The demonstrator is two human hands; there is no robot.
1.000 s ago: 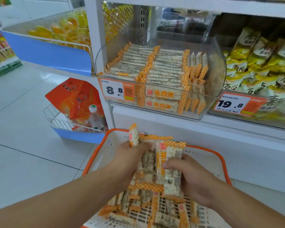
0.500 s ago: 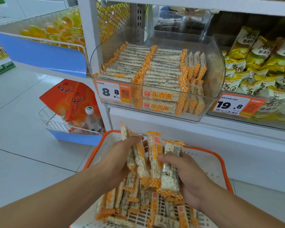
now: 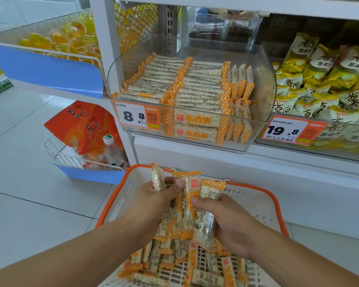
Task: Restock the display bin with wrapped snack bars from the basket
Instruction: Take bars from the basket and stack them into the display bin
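Both hands hold a bunch of wrapped snack bars (image 3: 192,201), clear wrappers with orange checkered ends, upright above the white basket with an orange rim (image 3: 263,195). My left hand (image 3: 153,201) grips the left side of the bunch. My right hand (image 3: 226,218) grips its right side. More loose bars (image 3: 187,264) lie on the basket floor below. On the shelf above stands the clear display bin (image 3: 263,83), holding two neat flat rows of bars (image 3: 199,85) and several standing bars at the right.
A price tag reading 8.8 (image 3: 136,117) is fixed to the bin's front. To the right lies a bin of yellow snack bags (image 3: 323,79) with a 19.8 tag. At left are a blue-fronted wire bin (image 3: 50,69) and a low wire rack with orange pouches (image 3: 85,129).
The two hands have gathered the bars into a tighter upright bunch and lifted it slightly above the basket. The view has shifted a little to the right.
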